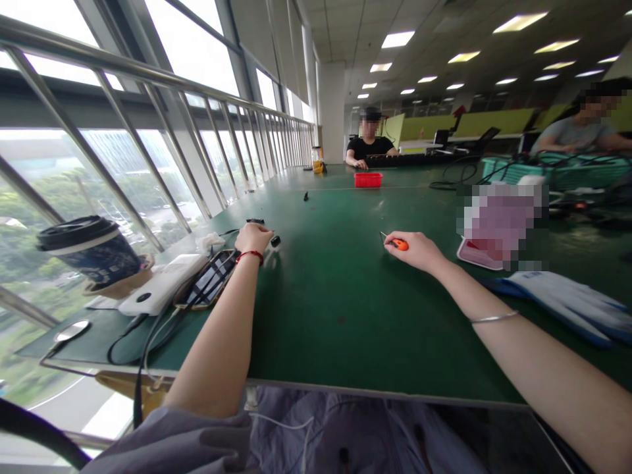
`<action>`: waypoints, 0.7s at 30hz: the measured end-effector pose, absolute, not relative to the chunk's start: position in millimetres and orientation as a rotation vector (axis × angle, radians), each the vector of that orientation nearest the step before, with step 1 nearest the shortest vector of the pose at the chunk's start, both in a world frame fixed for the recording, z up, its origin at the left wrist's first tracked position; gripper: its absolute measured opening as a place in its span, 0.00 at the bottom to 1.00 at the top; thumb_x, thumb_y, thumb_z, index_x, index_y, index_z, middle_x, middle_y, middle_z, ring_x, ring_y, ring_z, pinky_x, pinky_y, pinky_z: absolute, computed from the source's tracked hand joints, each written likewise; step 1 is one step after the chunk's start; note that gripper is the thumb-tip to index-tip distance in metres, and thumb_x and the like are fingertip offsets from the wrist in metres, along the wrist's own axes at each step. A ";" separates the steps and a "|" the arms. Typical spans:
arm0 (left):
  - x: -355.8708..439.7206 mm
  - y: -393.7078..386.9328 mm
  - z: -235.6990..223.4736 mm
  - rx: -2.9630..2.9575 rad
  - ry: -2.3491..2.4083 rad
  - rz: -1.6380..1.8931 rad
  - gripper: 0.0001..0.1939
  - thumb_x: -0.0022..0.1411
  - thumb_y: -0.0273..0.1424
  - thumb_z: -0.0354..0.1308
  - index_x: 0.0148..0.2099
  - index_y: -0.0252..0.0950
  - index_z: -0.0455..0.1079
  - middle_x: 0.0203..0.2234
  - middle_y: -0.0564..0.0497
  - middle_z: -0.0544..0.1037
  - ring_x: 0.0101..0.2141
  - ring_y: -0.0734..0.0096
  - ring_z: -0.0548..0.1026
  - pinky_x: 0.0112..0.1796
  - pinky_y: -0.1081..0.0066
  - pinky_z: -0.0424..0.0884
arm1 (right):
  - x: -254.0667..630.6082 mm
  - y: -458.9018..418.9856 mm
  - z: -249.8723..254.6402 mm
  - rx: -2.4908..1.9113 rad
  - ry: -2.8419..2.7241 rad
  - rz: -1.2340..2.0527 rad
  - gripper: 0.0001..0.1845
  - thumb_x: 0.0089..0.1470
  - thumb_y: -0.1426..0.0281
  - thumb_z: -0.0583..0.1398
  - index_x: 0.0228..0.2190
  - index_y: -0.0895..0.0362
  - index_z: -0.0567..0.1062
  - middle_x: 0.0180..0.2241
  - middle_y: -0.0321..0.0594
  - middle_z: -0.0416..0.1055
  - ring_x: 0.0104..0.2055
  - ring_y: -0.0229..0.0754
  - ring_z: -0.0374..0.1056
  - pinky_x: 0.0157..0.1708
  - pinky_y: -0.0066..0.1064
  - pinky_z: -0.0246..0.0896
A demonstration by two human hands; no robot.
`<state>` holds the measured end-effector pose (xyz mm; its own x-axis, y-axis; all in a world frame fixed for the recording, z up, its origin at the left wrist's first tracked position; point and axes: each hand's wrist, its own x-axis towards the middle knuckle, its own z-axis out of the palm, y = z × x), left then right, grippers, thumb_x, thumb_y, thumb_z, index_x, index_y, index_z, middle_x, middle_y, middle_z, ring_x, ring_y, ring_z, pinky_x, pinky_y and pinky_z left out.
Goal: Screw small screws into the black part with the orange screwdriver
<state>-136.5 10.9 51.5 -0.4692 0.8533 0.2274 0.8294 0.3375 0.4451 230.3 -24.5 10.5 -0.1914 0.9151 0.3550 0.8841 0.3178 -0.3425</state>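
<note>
My right hand (412, 250) is closed around a screwdriver (399, 244) with an orange and black handle, held just over the green table. Its thin metal shaft points to the far left. On the left side, my left hand (253, 238) is closed with its fingers bent down; whatever they hold is hidden. A small black piece (275, 241) is right by its fingertips, and I cannot tell whether they touch. Another dark part (255, 221) shows just behind the knuckles. Beside the left wrist lies a phone (210, 280) with black cables across it.
A lidded paper cup (93, 247) and a white power bank (160, 286) stand at left by the railing. A red tray (368, 180) is farther back. White-blue gloves (567, 299) and a green basket (567, 172) are at right. Two other people sit at tables beyond.
</note>
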 end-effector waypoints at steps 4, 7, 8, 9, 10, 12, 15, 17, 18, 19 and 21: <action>-138.3 10.5 47.8 1.550 2.501 0.750 0.15 0.53 0.38 0.61 0.41 0.38 0.78 0.43 0.43 0.79 0.46 0.54 0.75 0.43 0.63 0.71 | 230.1 -24.9 10.5 -1.599 -2.103 0.094 0.13 0.51 0.60 0.55 0.35 0.50 0.76 0.38 0.37 0.76 0.35 0.44 0.70 0.31 0.33 0.61; -136.9 10.3 46.1 1.548 2.488 0.722 0.16 0.53 0.39 0.60 0.42 0.38 0.78 0.44 0.43 0.78 0.47 0.55 0.74 0.45 0.64 0.70 | 230.5 -24.6 10.4 -1.605 -2.110 0.104 0.14 0.51 0.59 0.55 0.35 0.50 0.76 0.38 0.37 0.76 0.35 0.45 0.70 0.30 0.33 0.61; -136.3 10.2 45.9 1.549 2.487 0.715 0.16 0.53 0.40 0.60 0.42 0.39 0.78 0.44 0.44 0.78 0.47 0.55 0.74 0.45 0.64 0.70 | 230.7 -24.4 10.4 -1.604 -2.111 0.104 0.14 0.51 0.59 0.55 0.35 0.50 0.76 0.38 0.37 0.76 0.35 0.45 0.70 0.30 0.33 0.61; -135.8 10.0 45.8 1.552 2.486 0.711 0.16 0.53 0.39 0.60 0.42 0.39 0.78 0.44 0.45 0.78 0.47 0.56 0.74 0.45 0.64 0.70 | 230.8 -24.2 10.4 -1.601 -2.114 0.103 0.14 0.51 0.59 0.55 0.35 0.50 0.76 0.38 0.37 0.76 0.35 0.45 0.70 0.30 0.33 0.61; -135.3 9.8 45.7 1.554 2.488 0.708 0.16 0.53 0.39 0.60 0.42 0.39 0.78 0.44 0.45 0.78 0.47 0.56 0.74 0.46 0.65 0.70 | 230.9 -24.0 10.3 -1.595 -2.116 0.102 0.14 0.51 0.59 0.55 0.35 0.50 0.76 0.38 0.37 0.76 0.35 0.45 0.70 0.31 0.34 0.61; -134.6 9.3 45.4 1.564 2.492 0.711 0.15 0.54 0.38 0.60 0.42 0.39 0.78 0.44 0.46 0.79 0.47 0.57 0.74 0.45 0.65 0.70 | 230.8 -23.7 10.3 -1.585 -2.117 0.100 0.14 0.52 0.59 0.55 0.35 0.50 0.76 0.39 0.37 0.76 0.36 0.45 0.70 0.32 0.34 0.62; -134.4 9.1 44.2 1.580 2.497 0.726 0.14 0.53 0.37 0.61 0.42 0.39 0.78 0.44 0.45 0.79 0.46 0.57 0.75 0.45 0.65 0.71 | 230.2 -23.6 10.3 -1.586 -2.117 0.108 0.13 0.51 0.59 0.55 0.35 0.50 0.76 0.39 0.37 0.76 0.36 0.45 0.70 0.33 0.34 0.62; -134.7 9.5 43.1 1.582 2.500 0.736 0.14 0.52 0.38 0.61 0.41 0.39 0.78 0.43 0.45 0.79 0.47 0.56 0.75 0.45 0.65 0.71 | 229.9 -23.6 10.5 -1.595 -2.115 0.112 0.13 0.51 0.60 0.55 0.35 0.50 0.75 0.39 0.37 0.76 0.37 0.45 0.70 0.33 0.34 0.62; -135.0 9.8 42.6 1.582 2.503 0.739 0.14 0.52 0.38 0.61 0.41 0.39 0.78 0.43 0.45 0.79 0.47 0.56 0.75 0.45 0.64 0.71 | 229.9 -23.7 10.6 -1.598 -2.116 0.116 0.13 0.51 0.59 0.55 0.35 0.50 0.75 0.39 0.37 0.76 0.37 0.45 0.70 0.34 0.34 0.62; -135.2 10.1 42.1 1.584 2.506 0.739 0.14 0.53 0.38 0.61 0.40 0.39 0.78 0.43 0.45 0.79 0.47 0.56 0.75 0.45 0.64 0.71 | 229.9 -23.7 10.7 -1.601 -2.117 0.120 0.14 0.51 0.59 0.55 0.35 0.50 0.75 0.39 0.37 0.76 0.37 0.45 0.70 0.34 0.34 0.62; -135.7 10.9 41.2 1.591 2.509 0.735 0.14 0.53 0.39 0.60 0.40 0.40 0.78 0.43 0.45 0.79 0.47 0.55 0.75 0.46 0.63 0.71 | 230.1 -23.8 11.0 -1.606 -2.123 0.131 0.14 0.51 0.59 0.55 0.36 0.50 0.76 0.39 0.38 0.76 0.37 0.46 0.70 0.33 0.35 0.62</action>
<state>-135.7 10.9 41.2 -0.4570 0.8704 0.1832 0.8317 0.3451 0.4349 230.1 -23.8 11.0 -0.2026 0.9292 0.3091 0.8840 0.3094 -0.3505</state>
